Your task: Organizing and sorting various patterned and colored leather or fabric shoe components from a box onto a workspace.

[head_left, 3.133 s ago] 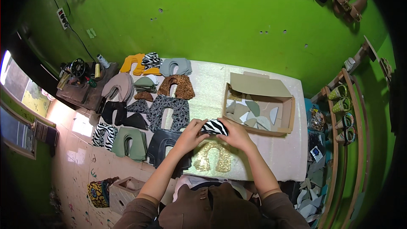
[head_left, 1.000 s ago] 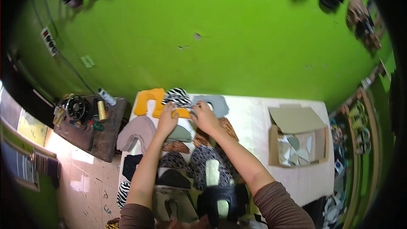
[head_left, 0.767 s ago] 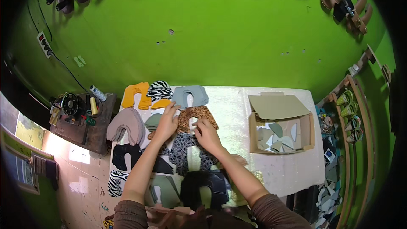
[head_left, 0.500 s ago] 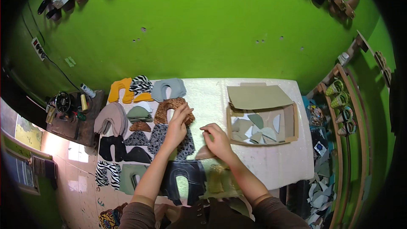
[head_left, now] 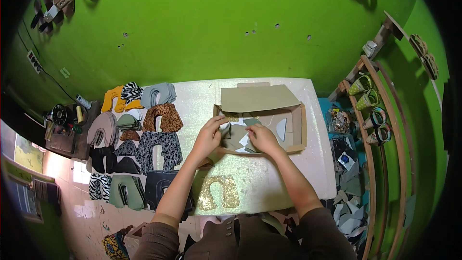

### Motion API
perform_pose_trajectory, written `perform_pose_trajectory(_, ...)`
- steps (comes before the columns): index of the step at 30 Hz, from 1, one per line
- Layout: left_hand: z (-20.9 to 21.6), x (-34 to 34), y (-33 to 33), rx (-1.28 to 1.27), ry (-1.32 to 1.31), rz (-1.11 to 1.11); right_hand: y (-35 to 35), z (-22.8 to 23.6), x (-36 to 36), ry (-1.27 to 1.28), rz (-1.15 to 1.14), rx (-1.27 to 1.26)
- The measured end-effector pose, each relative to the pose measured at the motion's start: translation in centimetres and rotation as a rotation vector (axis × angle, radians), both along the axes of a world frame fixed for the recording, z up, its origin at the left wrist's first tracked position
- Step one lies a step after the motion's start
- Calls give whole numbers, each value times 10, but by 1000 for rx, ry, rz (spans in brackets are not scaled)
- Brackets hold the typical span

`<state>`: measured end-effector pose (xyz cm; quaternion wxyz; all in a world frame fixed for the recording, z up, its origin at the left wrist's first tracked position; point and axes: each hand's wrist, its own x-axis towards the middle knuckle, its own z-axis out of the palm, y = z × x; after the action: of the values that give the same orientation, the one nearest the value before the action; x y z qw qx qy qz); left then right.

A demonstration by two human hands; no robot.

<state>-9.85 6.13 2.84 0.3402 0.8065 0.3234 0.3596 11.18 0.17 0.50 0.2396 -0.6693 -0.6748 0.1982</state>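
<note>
Over the left end of an open cardboard box (head_left: pixel 298 127), my left hand (head_left: pixel 208 136) reaches in past the wall, its fingers stretched out and a little bent beside the scraps. My right hand (head_left: pixel 262 139) is down inside the box, fingers bent together among the pieces; whether it pinches one is hidden. Around the fingertips lie a white scrap (head_left: pixel 244 141), a dark green scrap (head_left: pixel 250 122) and grey ones. A pale half-round piece (head_left: pixel 281 128) rests farther right in the box. Between my forearms, a glittery gold U-shaped piece (head_left: pixel 206 196) lies on the table.
Stacks of U-shaped cut pieces cover the table's left side, among them leopard-print (head_left: pixel 169 111), black-and-grey patterned (head_left: pixel 146 151) and green (head_left: pixel 120 190) ones. A sewing machine (head_left: pixel 60 115) stands at the left. Sandals (head_left: pixel 368 98) sit on a wooden rack at the right, above heaped scraps (head_left: pixel 349 212).
Both hands have moved right from the table into the box. My view has shifted right. The gold U-shaped piece now shows fully between my arms.
</note>
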Motion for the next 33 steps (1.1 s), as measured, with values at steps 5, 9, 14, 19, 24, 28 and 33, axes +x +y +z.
perform_pose_trajectory(5,-12,8,0,7,15,60,33,-18,-12,-10,107,-191)
perform_pose_trajectory(9,-15,10,-9,17,105,199,55,-46,-30,271,-61,-312)
perform_pose_trajectory(14,-19,7,-19,-13,302,204,66,-81,-30,378,3,-327)
perform_pose_trajectory(19,-15,0,-18,-33,279,229,60,-35,-10,905,65,-365)
perform_pose_trajectory(24,-6,21,-15,-22,112,161,50,13,13,806,98,-212)
perform_pose_trajectory(28,-4,45,-24,-380,-170,97,29,32,7,516,156,-52)
perform_pose_trajectory(33,-6,53,-28,-540,-425,147,8,29,8,596,353,-36)
